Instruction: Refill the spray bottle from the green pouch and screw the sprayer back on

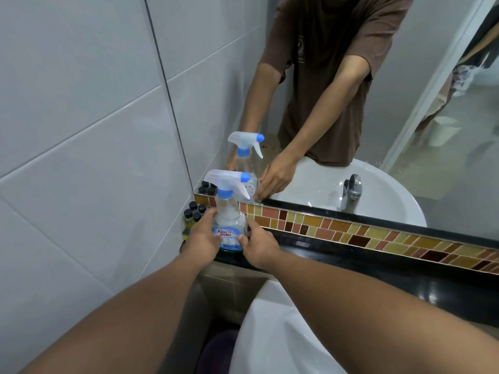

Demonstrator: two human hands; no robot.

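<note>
We see the spray bottle, sprayer on, upright on the black ledge at the far left. Our left hand and right hand each grip its sides. Small dark-capped bottles stand just left.

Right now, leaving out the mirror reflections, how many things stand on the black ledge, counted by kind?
spray bottle: 1
small black-capped bottles: 4 in view
Total: 5
</note>
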